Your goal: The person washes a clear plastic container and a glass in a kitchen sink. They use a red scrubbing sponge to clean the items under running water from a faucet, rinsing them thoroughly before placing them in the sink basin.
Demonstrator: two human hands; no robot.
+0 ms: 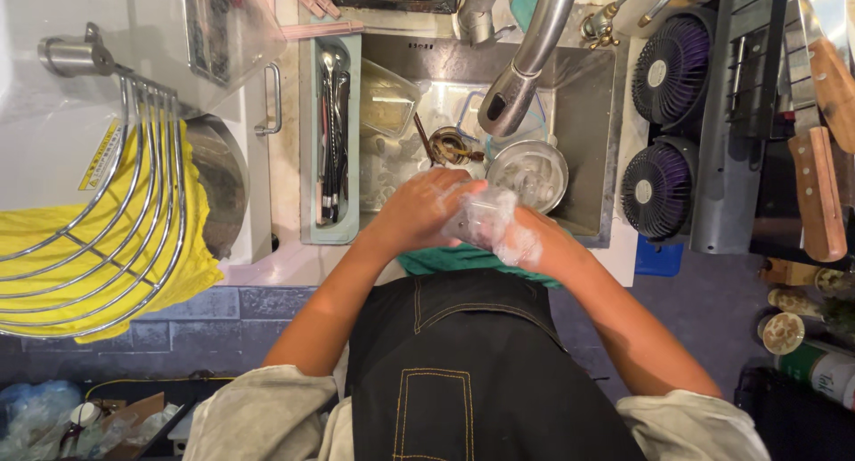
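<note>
At far left, a wire whisk-like guard over a yellow cloth covers most of a mixer bowl; what sits inside the bowl is hidden. The mixer's grey body runs off the top edge. Next comes a pale green cutlery tray with dark utensils lying lengthwise; their kinds are hard to make out. My left hand is soapy and closed around the near side of a small clear glass, which sits over the front edge of the sink, above a green cloth on the rim. Foam and my fingers blur the glass's outline, so I cannot tell whether it is upright or tilted. My right hand grips the glass from the other side, also lathered; the two hands touch across it. Behind them in the sink, a clear tub, a small dark round thing I cannot identify, and a steel bowl lie in suds. The tap spout hangs above and partly blocks a blue-rimmed container behind it. Right of the sink stand two small purple-bladed fans. Beyond, wooden-handled knives hang on a dark rack, blades cut off by the top edge. My black apron fills the lower centre and hides the floor beneath.
</note>
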